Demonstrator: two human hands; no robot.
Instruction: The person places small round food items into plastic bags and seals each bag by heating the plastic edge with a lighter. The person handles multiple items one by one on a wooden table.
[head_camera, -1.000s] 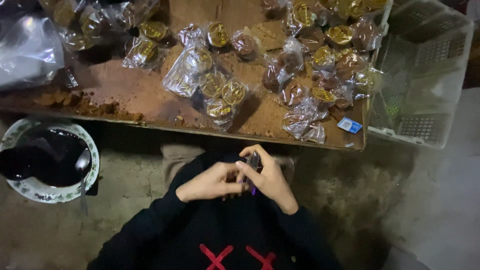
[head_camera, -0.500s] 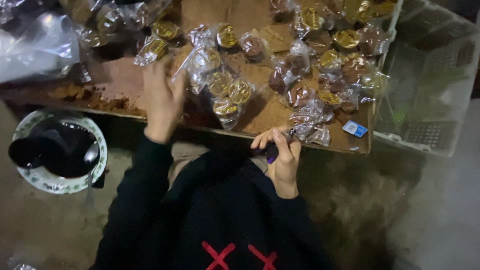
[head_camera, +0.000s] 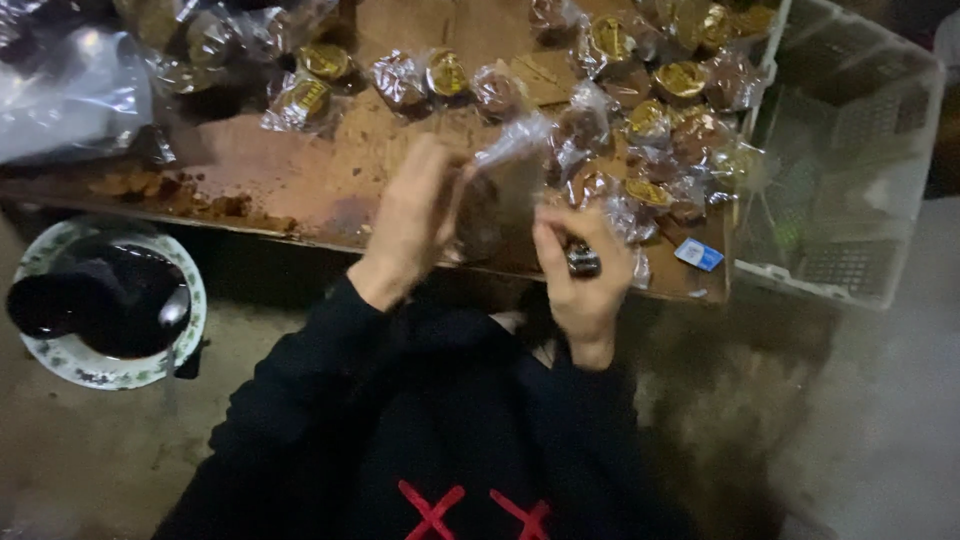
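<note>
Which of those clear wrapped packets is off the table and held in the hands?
The clear packet pinched between left hand and right hand; all others lie on the table.

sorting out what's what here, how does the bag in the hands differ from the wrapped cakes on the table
The bag is held up off the board between the left hand and right hand; the wrapped cakes lie flat on the table. The bag is a single one; the wrapped cakes are many, clustered together. The bag is blurred, so its contents are unclear; the wrapped cakes show gold tops. Both are clear, crinkly plastic.
</note>
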